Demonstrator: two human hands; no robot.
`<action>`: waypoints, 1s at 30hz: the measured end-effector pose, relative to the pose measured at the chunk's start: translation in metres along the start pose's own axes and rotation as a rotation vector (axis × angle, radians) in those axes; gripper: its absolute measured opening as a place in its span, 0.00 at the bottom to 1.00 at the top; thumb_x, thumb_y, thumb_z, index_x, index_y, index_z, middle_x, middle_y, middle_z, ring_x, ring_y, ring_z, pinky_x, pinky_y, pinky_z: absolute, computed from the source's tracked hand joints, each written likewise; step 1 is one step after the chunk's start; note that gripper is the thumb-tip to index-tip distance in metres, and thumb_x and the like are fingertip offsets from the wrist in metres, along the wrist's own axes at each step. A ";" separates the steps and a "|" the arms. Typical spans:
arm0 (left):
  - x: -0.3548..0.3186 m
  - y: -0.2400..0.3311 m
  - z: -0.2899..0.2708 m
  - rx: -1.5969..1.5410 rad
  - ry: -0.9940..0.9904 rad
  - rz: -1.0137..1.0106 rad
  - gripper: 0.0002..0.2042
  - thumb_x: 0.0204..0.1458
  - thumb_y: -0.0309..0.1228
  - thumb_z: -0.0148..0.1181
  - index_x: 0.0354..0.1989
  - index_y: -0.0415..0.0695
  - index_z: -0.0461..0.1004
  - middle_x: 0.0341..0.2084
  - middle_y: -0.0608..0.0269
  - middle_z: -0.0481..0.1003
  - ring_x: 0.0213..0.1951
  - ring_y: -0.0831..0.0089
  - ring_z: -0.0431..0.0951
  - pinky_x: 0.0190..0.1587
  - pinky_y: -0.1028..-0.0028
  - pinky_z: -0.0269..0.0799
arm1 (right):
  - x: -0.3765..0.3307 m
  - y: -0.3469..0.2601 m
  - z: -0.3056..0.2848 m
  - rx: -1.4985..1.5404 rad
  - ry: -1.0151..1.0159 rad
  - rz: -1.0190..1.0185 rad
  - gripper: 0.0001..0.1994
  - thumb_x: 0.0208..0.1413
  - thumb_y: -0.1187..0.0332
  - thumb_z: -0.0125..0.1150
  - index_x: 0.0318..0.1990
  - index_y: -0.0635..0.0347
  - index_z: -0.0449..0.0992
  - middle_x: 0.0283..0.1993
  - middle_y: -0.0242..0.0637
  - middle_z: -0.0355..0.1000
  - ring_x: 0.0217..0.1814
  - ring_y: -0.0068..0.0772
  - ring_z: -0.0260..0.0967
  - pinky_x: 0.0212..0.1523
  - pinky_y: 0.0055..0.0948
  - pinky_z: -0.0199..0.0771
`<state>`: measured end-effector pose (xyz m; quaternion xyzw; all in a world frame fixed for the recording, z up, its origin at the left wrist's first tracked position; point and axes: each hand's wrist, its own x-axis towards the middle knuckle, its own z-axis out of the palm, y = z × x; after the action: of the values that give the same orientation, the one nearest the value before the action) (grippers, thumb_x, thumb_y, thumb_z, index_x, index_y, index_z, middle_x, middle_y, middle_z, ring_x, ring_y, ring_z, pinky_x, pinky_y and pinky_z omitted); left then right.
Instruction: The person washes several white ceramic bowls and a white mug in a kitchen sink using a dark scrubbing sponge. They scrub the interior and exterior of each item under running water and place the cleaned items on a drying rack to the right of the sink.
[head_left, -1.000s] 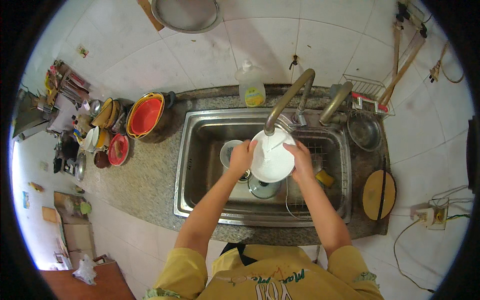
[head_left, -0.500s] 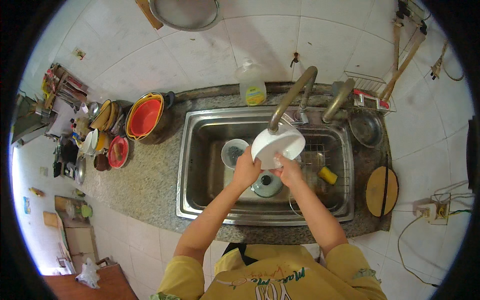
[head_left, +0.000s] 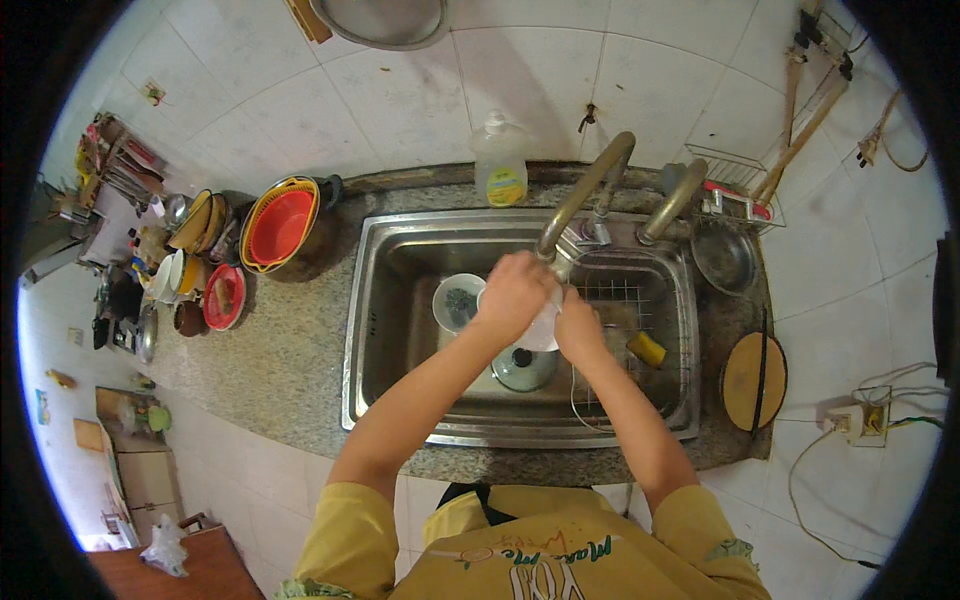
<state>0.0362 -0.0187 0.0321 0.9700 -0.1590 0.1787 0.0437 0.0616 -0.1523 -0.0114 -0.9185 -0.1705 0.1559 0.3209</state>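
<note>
Under the mouth of the curved faucet (head_left: 590,195), a white bowl (head_left: 541,333) is held over the sink, mostly covered by my hands. My right hand (head_left: 578,325) grips its right side. My left hand (head_left: 518,293) lies across the top left of the bowl, fingers curled against it; its fingertips are partly hidden near the spout. Below in the steel sink (head_left: 400,385) sit a small white bowl (head_left: 459,303) with dark grey contents, a glass lid (head_left: 523,368) with a black knob, and a yellow sponge (head_left: 646,349) on a wire rack (head_left: 625,300).
A clear soap bottle (head_left: 503,165) stands behind the sink. On the left counter are a red basin (head_left: 281,227) in a yellow basket, a red dish (head_left: 223,298) and stacked bowls. To the right lie a dark metal pan (head_left: 726,257) and a round wooden board (head_left: 752,380).
The white bowl has come down and turned, showing less of itself. My left hand has moved up and over it, near the spout; my right hand stays at its right side.
</note>
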 end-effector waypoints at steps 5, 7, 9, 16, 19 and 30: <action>0.020 0.011 0.020 -0.258 -0.189 0.037 0.12 0.35 0.27 0.51 0.33 0.47 0.71 0.27 0.61 0.72 0.31 0.63 0.73 0.32 0.65 0.67 | -0.008 0.017 -0.012 -0.106 -0.001 -0.005 0.14 0.45 0.74 0.42 0.42 0.66 0.62 0.35 0.57 0.67 0.38 0.55 0.66 0.40 0.46 0.64; 0.015 -0.010 0.041 -0.379 -0.322 -0.288 0.14 0.37 0.25 0.53 0.36 0.47 0.71 0.29 0.61 0.73 0.30 0.67 0.74 0.33 0.69 0.69 | -0.014 0.026 -0.024 -0.039 0.040 0.027 0.15 0.44 0.74 0.42 0.43 0.66 0.61 0.34 0.56 0.68 0.38 0.56 0.66 0.40 0.45 0.64; -0.002 -0.039 0.071 -0.681 -0.331 -0.540 0.15 0.39 0.25 0.55 0.39 0.45 0.70 0.30 0.60 0.73 0.30 0.69 0.74 0.34 0.70 0.70 | -0.015 0.038 -0.030 0.101 0.083 0.084 0.16 0.44 0.75 0.42 0.44 0.68 0.61 0.35 0.56 0.67 0.37 0.55 0.66 0.39 0.45 0.66; -0.032 0.063 0.064 -1.972 -0.047 -1.151 0.22 0.45 0.26 0.51 0.50 0.41 0.56 0.40 0.57 0.67 0.36 0.66 0.72 0.32 0.65 0.72 | -0.017 0.039 -0.003 1.584 0.099 0.396 0.19 0.43 0.79 0.44 0.46 0.72 0.57 0.45 0.49 0.61 0.40 0.49 0.66 0.33 0.43 0.76; -0.040 0.062 0.076 -1.625 0.019 -1.123 0.19 0.47 0.25 0.45 0.50 0.41 0.56 0.39 0.56 0.67 0.35 0.64 0.72 0.30 0.64 0.73 | -0.005 0.062 0.022 1.632 -0.085 0.447 0.16 0.45 0.77 0.48 0.44 0.70 0.61 0.42 0.48 0.63 0.41 0.44 0.66 0.35 0.40 0.74; -0.022 0.018 0.000 0.116 -0.436 -0.457 0.14 0.39 0.23 0.50 0.38 0.40 0.62 0.26 0.53 0.70 0.27 0.58 0.74 0.27 0.65 0.71 | 0.007 0.007 0.003 0.436 0.101 -0.498 0.19 0.36 0.80 0.51 0.42 0.61 0.66 0.44 0.46 0.66 0.46 0.47 0.63 0.47 0.33 0.63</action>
<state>0.0111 -0.0294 0.0246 0.9969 0.0681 -0.0393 -0.0077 0.0685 -0.1533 -0.0192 -0.7649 -0.3364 0.0596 0.5461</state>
